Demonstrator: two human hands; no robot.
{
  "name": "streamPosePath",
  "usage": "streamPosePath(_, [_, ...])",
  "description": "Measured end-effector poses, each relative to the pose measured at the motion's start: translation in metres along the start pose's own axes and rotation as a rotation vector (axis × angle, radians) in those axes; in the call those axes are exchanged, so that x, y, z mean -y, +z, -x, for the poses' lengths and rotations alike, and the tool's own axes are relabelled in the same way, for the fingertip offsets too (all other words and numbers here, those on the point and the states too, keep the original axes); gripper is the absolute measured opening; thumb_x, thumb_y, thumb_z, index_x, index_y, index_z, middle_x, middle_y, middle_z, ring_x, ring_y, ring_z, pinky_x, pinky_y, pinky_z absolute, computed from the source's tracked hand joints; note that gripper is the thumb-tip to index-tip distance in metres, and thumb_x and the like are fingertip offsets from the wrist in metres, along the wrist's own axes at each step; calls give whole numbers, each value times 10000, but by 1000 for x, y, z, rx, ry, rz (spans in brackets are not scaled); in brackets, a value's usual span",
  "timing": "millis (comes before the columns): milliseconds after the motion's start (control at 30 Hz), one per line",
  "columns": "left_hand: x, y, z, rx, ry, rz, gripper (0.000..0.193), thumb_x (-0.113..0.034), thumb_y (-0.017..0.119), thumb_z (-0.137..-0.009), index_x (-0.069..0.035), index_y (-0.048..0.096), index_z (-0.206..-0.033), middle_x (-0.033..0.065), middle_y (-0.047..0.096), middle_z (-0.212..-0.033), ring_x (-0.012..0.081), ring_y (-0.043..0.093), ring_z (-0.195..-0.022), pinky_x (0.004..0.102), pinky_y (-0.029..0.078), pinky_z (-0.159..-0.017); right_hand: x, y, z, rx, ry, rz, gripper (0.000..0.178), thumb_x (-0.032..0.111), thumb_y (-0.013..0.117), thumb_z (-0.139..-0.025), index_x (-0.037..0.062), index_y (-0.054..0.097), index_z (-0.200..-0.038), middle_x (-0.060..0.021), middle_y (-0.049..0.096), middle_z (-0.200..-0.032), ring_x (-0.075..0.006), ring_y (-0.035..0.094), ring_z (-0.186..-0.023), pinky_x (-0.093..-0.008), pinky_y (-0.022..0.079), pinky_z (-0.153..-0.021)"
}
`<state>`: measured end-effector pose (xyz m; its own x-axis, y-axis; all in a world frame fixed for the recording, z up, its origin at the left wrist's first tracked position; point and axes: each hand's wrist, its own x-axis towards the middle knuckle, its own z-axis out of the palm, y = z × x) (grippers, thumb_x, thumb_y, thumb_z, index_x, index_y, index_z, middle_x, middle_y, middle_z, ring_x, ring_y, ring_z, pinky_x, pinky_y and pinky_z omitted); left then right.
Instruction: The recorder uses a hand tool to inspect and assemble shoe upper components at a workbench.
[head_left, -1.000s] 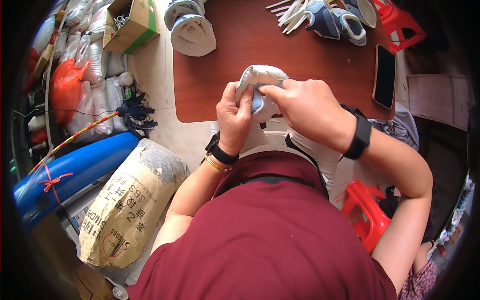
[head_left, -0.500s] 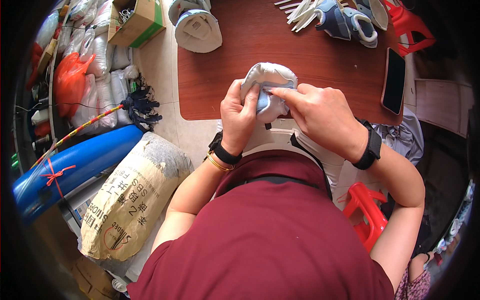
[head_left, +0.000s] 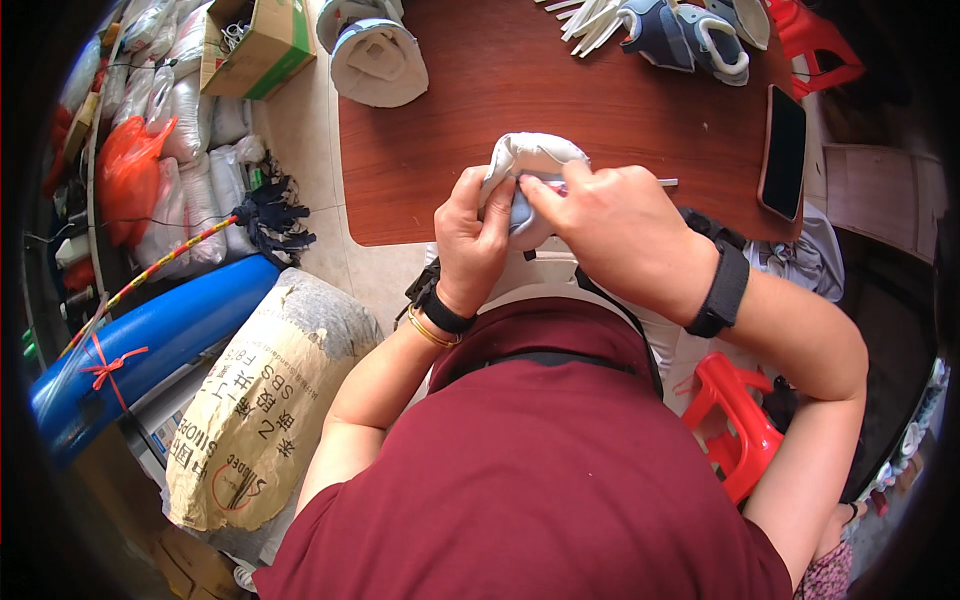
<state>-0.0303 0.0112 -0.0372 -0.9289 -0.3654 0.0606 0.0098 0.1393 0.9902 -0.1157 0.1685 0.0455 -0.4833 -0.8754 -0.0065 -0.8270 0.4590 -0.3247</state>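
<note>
A small white and light-blue shoe upper (head_left: 535, 150) is held up just in front of the table's near edge. My left hand (head_left: 470, 240) grips its left side, thumb pressed on the blue part. From the right, my right hand (head_left: 630, 222) is closed at the opening of the upper, with its fingertips against the material. The tip of a thin white strip (head_left: 668, 182) shows beyond the right hand's knuckles; whether those fingers hold it is hidden. Similar white uppers (head_left: 380, 65) lie stacked at the table's far left.
On the brown table (head_left: 450, 200) are blue shoe uppers (head_left: 660, 38), loose white strips (head_left: 585, 25) and a phone (head_left: 782, 150) by the right edge. A red stool (head_left: 738, 430) stands right of my body. A large paper sack (head_left: 260, 420) and blue roll (head_left: 160, 325) are at left.
My right hand has shifted slightly left and turned, and now covers more of the upper. A white strip's tip has come into sight beyond it. The left hand keeps its grip.
</note>
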Motion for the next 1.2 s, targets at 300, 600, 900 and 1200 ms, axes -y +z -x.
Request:
streamPosePath(300, [2, 0, 2, -104, 60, -57, 71, -71, 586, -986, -29, 612, -1036, 36, 671, -778, 63, 584, -705, 248, 482, -621, 10, 24, -9, -169, -51, 34, 389, 70, 641, -791, -1, 609, -1172, -127, 629, -814, -257, 684, -639, -336, 557, -530])
streamPosePath(600, [-24, -13, -16, -66, -228, 383, 113, -113, 573, -1004, -29, 601, -1074, -2, 653, -906, 32, 578, -807, 218, 488, -698, 22, -67, 49, 88, 146, -187, 389, 62, 633, -827, 63, 602, -1215, -133, 641, -811, -302, 661, -642, -414, 517, -547])
streamPosePath(900, [-50, -11, 1, 247, -58, 171, 188, -53, 682, -913, -37, 599, -1082, 58, 680, -994, 90, 613, -846, 254, 513, -725, -18, -31, 52, -581, 264, -906, 165, -52, 516, -888, 19, 518, -1037, -85, 587, -1209, -47, 469, -711, -212, 442, -693])
streamPosePath(1200, [-73, -18, 2, 464, 741, -566, 263, -68, 760, -661, -137, 692, -904, 64, 648, -975, 222, 601, -739, 325, 490, -636, -19, -35, 28, -261, -91, -694, 204, -29, 665, -827, 50, 657, -1016, -64, 677, -878, -187, 575, -727, -310, 464, -613])
